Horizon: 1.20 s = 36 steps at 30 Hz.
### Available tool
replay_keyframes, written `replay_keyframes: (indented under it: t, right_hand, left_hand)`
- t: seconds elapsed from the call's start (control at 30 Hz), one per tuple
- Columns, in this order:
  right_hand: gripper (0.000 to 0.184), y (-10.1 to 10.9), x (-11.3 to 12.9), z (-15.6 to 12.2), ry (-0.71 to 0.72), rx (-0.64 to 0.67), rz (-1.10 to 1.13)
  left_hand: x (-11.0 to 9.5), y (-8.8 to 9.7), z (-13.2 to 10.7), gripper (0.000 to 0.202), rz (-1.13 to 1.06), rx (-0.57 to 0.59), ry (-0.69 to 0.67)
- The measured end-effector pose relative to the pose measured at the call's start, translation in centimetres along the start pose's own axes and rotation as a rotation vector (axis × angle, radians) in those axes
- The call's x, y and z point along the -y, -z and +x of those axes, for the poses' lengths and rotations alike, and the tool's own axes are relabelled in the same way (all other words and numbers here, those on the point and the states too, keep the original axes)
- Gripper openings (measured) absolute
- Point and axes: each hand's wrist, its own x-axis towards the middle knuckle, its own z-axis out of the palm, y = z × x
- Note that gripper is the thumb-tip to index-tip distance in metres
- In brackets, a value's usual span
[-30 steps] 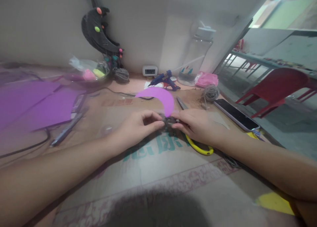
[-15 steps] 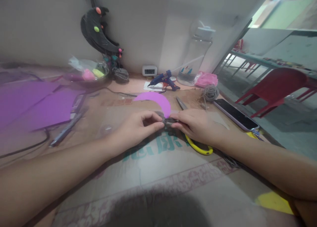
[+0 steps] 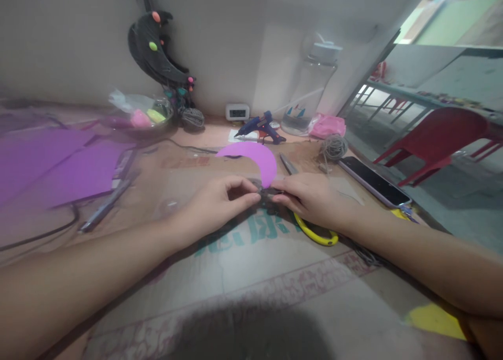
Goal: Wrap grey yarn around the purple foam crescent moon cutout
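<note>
A purple paper crescent (image 3: pixel 268 163) stands up from between my hands, its lower tip down among my fingers. Dark grey yarn (image 3: pixel 266 193) is bunched at that tip; how it lies on the paper is partly hidden. My left hand (image 3: pixel 231 197) pinches the yarn from the left, thumb against index finger. From the other side, my right hand (image 3: pixel 310 195) has thumb and fingers closed on the yarn-covered tip. Scissors with yellow handles (image 3: pixel 320 238) lie under my right hand, their blades pointing away past it.
A blue glue gun (image 3: pixel 259 125) stands behind the crescent, near a small white clock (image 3: pixel 237 111) and a clear bottle (image 3: pixel 310 87). A grey yarn ball (image 3: pixel 334 146) and a phone (image 3: pixel 375 182) lie right. Purple sheets (image 3: pixel 78 166) and a pen (image 3: pixel 104 205) lie left.
The purple crescent has swung slightly to the right and turned between my fingers. Both hands stay in nearly the same place, still gripping the yarn and the tip.
</note>
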Motion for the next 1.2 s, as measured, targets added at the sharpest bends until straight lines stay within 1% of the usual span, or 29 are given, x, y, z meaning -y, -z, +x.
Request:
replay_keyframes:
  t: [0.1, 0.2, 0.57, 0.77, 0.93, 1.07, 1.2]
  right_hand:
    - [0.039, -0.02, 0.00, -0.12, -0.008, 0.016, 0.008]
    - [0.039, -0.01, 0.00, -0.17, 0.001, 0.006, 0.021]
    - [0.040, 0.17, 0.16, 0.02, 0.018, 0.010, -0.006]
    - [0.040, 0.12, 0.11, 0.06, 0.034, 0.017, -0.011]
    - [0.038, 0.05, 0.05, 0.19, 0.068, -0.023, -0.002]
    - [0.036, 0.19, 0.10, 0.24, 0.070, -0.013, -0.009]
    - [0.038, 0.33, 0.18, 0.21, 0.076, -0.016, 0.007]
  left_hand:
    - [-0.08, 0.00, 0.05, 0.018, 0.008, -0.022, 0.008]
    - [-0.19, 0.02, 0.02, 0.018, 0.028, -0.020, 0.012]
    - [-0.51, -0.03, -0.33, 0.017, 0.112, -0.013, -0.057]
    - [-0.69, 0.05, -0.46, 0.015, 0.139, -0.017, -0.054]
    - [-0.70, 0.01, -0.32, 0.015, 0.145, -0.014, -0.062]
    - [-0.70, 0.00, -0.30, 0.016, 0.129, -0.014, -0.057]
    - [-0.63, 0.03, -0.27, 0.015, 0.100, -0.025, -0.051]
